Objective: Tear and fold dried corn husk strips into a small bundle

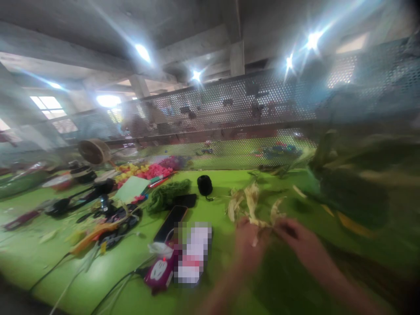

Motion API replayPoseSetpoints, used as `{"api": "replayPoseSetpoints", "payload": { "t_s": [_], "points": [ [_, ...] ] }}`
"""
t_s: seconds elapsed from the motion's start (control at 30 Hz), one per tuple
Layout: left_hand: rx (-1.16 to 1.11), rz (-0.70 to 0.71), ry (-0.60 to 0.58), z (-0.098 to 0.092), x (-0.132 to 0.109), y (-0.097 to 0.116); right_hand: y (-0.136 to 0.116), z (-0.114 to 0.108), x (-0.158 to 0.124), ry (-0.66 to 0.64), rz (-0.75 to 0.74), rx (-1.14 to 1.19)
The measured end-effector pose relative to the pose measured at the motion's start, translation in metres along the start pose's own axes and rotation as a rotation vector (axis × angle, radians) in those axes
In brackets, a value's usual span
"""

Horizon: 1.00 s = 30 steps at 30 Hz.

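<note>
Pale, dry corn husk strips [252, 199] fan upward from my left hand [251, 240], whose fingers are closed around their lower ends. Close on its right, my right hand [293, 234] pinches the husk's edge near a curled strip [277, 209]. Both hands are blurred, so the exact grip of the fingertips is hard to make out. Beyond them, a black spool of thread [204, 186] stands on the green table [216, 214].
A purple power strip [160, 271], a pixelated phone-like object [193, 253] and a dark phone [171, 223] lie left of my hands. Farther left are green yarn [167, 194], an orange glue gun [93, 234] and cords. A dark bag [354, 197] stands right; a perforated screen [210, 113] rises behind.
</note>
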State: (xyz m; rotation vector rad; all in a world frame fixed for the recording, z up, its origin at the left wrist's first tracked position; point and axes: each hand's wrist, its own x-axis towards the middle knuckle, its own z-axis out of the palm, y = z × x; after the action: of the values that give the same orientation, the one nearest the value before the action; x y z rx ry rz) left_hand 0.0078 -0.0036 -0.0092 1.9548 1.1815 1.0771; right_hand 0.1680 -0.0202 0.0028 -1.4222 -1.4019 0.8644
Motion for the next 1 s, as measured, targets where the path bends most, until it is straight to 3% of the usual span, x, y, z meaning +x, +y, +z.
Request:
{"api": "replayPoseSetpoints", "payload": {
  "t_s": [0.1,0.3,0.4,0.53,0.63,0.77,1.0],
  "points": [
    [-0.123,-0.048,0.071,0.004,-0.003,-0.001,0.003,0.001,-0.002,-0.009,-0.055,-0.049],
    [-0.469,-0.282,0.045,0.010,-0.005,-0.003,0.006,0.005,-0.006,-0.054,-0.176,-0.088],
    [-0.534,-0.299,0.054,0.009,-0.003,-0.004,0.003,0.004,-0.005,-0.095,-0.062,-0.012],
    [-0.553,-0.218,0.014,0.006,-0.002,-0.001,-0.006,0.000,-0.001,0.007,0.104,0.078],
    [-0.537,-0.154,-0.067,0.004,-0.002,0.001,-0.012,-0.003,0.000,0.098,0.089,0.089],
    [-0.375,-0.180,-0.124,0.002,-0.001,0.002,-0.011,-0.004,-0.002,0.115,0.033,0.035],
    [-0.084,-0.055,-0.045,0.003,-0.005,0.006,0.009,-0.011,0.007,0.034,0.104,0.064]
  ]
}}
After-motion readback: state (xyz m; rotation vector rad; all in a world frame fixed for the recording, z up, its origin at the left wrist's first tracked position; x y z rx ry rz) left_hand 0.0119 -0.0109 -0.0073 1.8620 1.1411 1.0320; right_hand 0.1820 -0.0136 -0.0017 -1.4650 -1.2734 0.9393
